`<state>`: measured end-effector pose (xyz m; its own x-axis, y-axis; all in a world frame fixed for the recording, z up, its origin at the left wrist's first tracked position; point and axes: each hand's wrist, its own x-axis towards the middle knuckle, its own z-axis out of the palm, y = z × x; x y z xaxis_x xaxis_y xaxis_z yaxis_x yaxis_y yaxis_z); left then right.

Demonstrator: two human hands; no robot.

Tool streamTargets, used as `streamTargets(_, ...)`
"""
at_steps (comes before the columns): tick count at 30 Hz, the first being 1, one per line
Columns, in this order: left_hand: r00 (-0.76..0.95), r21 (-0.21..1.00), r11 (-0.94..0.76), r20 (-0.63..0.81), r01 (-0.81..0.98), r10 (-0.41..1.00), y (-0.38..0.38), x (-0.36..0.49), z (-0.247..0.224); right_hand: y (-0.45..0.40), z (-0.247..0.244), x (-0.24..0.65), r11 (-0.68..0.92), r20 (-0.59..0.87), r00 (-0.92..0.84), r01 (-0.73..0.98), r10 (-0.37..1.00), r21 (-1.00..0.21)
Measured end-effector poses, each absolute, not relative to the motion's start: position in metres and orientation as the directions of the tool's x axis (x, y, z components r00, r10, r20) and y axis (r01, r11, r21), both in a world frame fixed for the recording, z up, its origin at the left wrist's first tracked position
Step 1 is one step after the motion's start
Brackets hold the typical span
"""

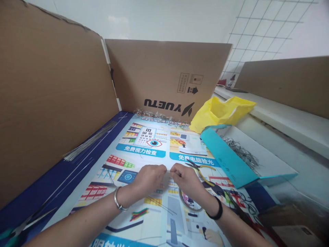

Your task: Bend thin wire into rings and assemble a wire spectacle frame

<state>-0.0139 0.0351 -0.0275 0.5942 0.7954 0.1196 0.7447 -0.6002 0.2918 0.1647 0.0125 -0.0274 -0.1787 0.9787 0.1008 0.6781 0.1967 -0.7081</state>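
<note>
My left hand [150, 178] and my right hand [187, 180] meet over the middle of the printed sheet [144, 171], both closed in a pinch with fingertips nearly touching. A tiny pale bit shows between them, too small to name. Just beyond my right hand are pliers [203, 168] with yellow handles, lying with jaws apart. Beneath my right wrist is a ring-shaped object [182, 199], partly covered. Thin wires [159, 203] seem to lie on the sheet below my hands. Left of my left hand is another thin wire [111, 176].
Cardboard panels stand left [56, 85] and behind [154, 75]. A bundle of straight wires [89, 140] lies left; tangled wire [159, 116] lines the back. At right are a teal box [228, 159] holding wire pieces [241, 151] and a yellow bag [223, 111]. Teal-handled scissors [23, 226] lie front left.
</note>
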Motion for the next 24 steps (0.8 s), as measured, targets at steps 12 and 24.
streamTargets(12, 0.614, 0.173, -0.625, 0.12, 0.761, 0.78, 0.042, -0.011, -0.029, 0.015, -0.027, 0.16, 0.229, 0.134, -0.186, 0.8, 0.973, -0.554)
streamTargets(24, 0.554, 0.47, -0.546, 0.136, 0.694, 0.821, 0.078, -0.032, -0.037, 0.033, -0.025, 0.183, 0.3, 0.097, -0.287, 0.848, 0.953, -0.436)
